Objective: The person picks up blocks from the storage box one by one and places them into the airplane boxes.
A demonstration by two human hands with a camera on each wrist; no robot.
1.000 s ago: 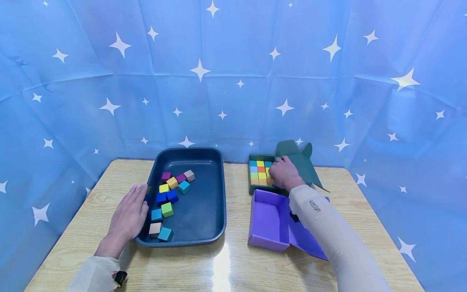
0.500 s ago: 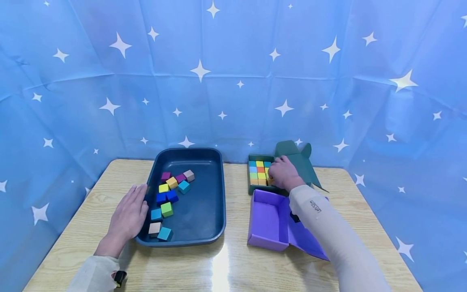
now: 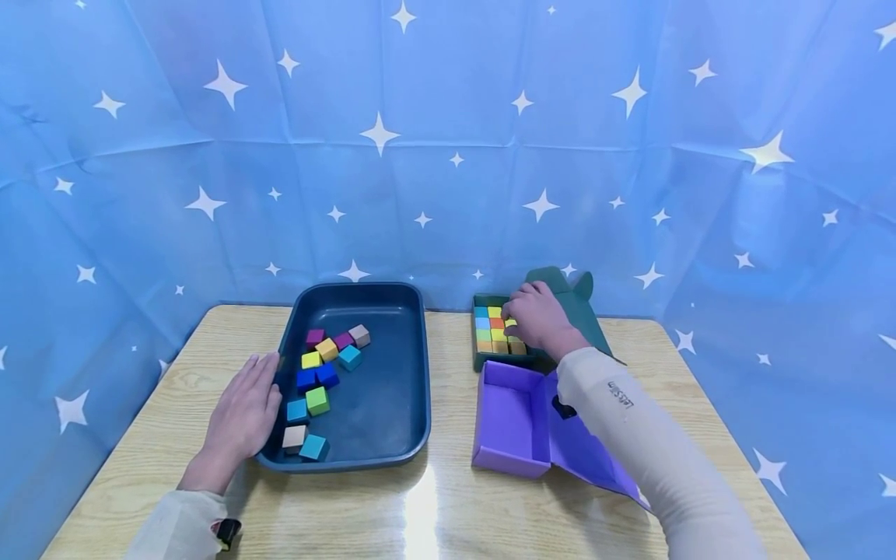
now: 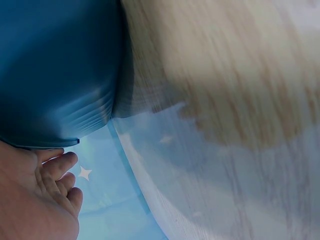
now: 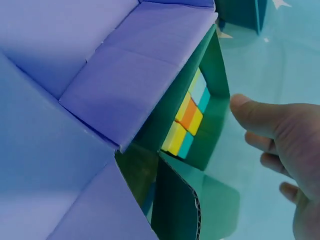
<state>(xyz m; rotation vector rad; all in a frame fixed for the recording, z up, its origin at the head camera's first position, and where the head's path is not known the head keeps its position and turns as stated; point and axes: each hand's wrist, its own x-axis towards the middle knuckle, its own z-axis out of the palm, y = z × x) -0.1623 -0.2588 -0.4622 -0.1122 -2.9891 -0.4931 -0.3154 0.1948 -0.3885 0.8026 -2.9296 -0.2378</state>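
My left hand point(image 3: 241, 412) rests against the left rim of a dark blue tray point(image 3: 378, 412), fingers straight. Inside the tray lie several loose coloured cubes, among them a green cube point(image 3: 318, 400) and a yellow cube point(image 3: 311, 360). Over the right part of a green cardboard box point(image 3: 479, 362) hovers my right hand point(image 3: 537, 317), which hides some of the cubes. Rows of blue, yellow, red and orange cubes point(image 3: 497, 335) fill that box side by side. In the right wrist view the thumb and fingers point(image 5: 262, 117) are apart, with nothing seen between them.
A purple cardboard box point(image 3: 507, 420) with its lid folded out to the right stands in front of the green box, under my right forearm. The green lid point(image 3: 584, 315) lies open behind. A starry blue curtain point(image 3: 448, 155) borders the wooden table point(image 3: 364, 513).
My right hand has risen slightly and shifted left over the green box, uncovering more of the cubes in its front row. My left hand stays at the tray.
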